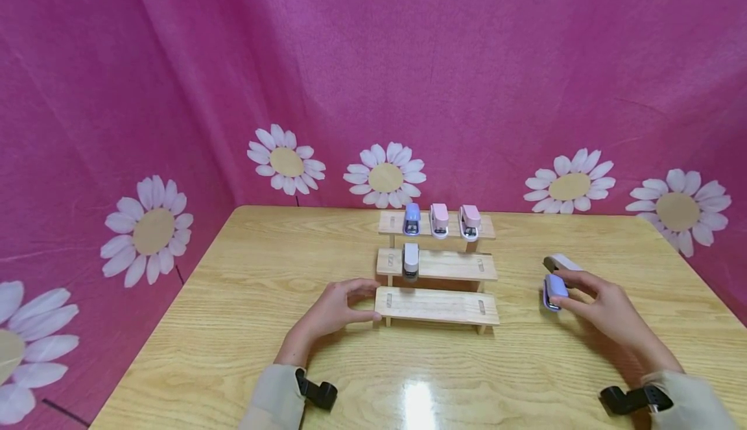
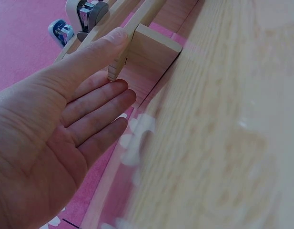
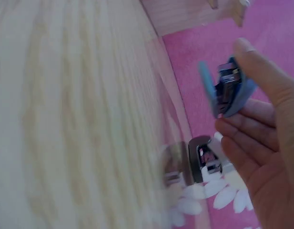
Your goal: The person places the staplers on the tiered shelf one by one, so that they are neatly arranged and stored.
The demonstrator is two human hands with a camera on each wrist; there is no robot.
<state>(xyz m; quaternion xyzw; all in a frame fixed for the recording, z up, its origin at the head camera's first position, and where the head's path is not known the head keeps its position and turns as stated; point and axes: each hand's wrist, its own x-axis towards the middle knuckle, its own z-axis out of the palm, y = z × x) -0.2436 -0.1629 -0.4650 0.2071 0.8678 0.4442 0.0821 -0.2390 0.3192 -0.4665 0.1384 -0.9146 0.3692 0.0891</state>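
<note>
A three-tier wooden stand (image 1: 438,305) stands on the table. My left hand (image 1: 338,310) holds the left end of its lowest board, thumb at the front edge and index finger at the back edge; the other fingers extend past the board (image 2: 117,67). Off to the right of the stand, my right hand (image 1: 604,307) pinches a small purple stapler (image 1: 553,290) between thumb and fingers. The right wrist view shows this stapler (image 3: 228,88) end-on. Just behind it lies a white stapler with a dark base (image 1: 563,262), partly hidden by the fingers.
On the top tier stand a blue-purple stapler (image 1: 412,218) and two pink staplers (image 1: 439,218). A white-and-grey stapler (image 1: 411,260) sits at the left of the middle tier. Behind the wooden table (image 1: 292,248) hangs a pink curtain (image 1: 467,80) with daisies.
</note>
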